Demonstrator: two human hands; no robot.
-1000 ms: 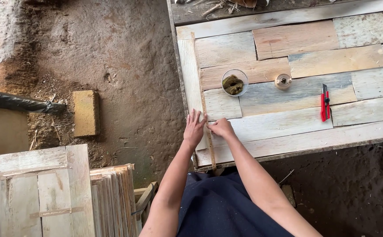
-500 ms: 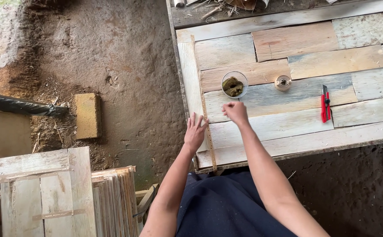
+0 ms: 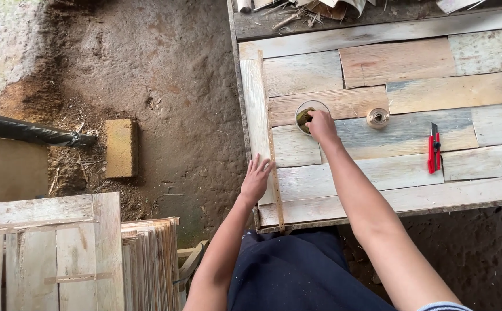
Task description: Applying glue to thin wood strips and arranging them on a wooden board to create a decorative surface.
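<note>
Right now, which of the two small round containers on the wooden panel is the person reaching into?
The larger clear jar with greenish stuff inside, under the right hand. The smaller brown container stands untouched to its right, towards the red cutter.

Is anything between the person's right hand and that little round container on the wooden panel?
Nothing visible: the right hand is already at the round container, fingers over its rim. The small spool and red utility knife lie off to the side.

Bare arms, dark clothing

A navy garment [image 3: 297,270] covers the lap at bottom centre; a pale striped sleeve edge [image 3: 444,306] shows at lower right.
</note>
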